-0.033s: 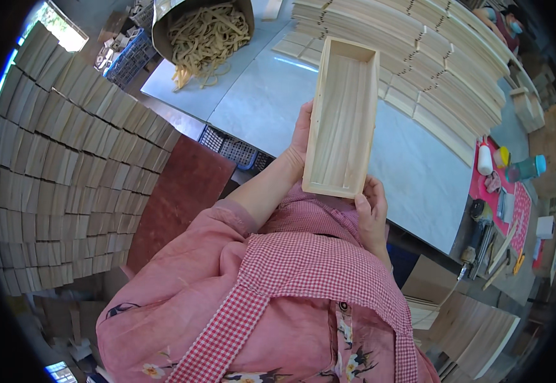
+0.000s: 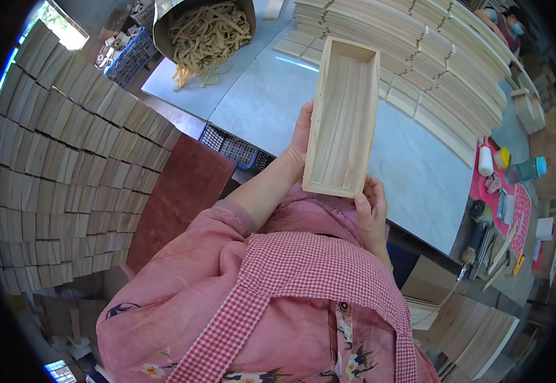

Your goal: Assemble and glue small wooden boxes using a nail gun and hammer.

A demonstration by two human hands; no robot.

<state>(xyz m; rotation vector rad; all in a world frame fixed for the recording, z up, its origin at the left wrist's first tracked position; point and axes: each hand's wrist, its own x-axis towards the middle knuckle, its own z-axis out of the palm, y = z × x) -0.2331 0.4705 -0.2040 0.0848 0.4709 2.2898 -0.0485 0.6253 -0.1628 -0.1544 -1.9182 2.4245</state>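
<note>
A long, narrow wooden box (image 2: 342,121) without a lid is held up in front of me, its hollow inside facing me. My left hand (image 2: 301,131) grips the long left side; most of its fingers are hidden behind the box. At the near right corner my right hand (image 2: 372,207) has its thumb against the short end and its fingers curled round the side. Beneath the far part of the box lies the pale, marbled tabletop (image 2: 265,96).
Rows of stacked wooden pieces (image 2: 418,57) cover the table's far right. A bag of rubber-like strips (image 2: 208,35) lies at the far left. Wooden blocks (image 2: 67,166) form a high stack on the left. A white bottle (image 2: 485,159) and tools stand at right. Another person (image 2: 504,29) is at far right.
</note>
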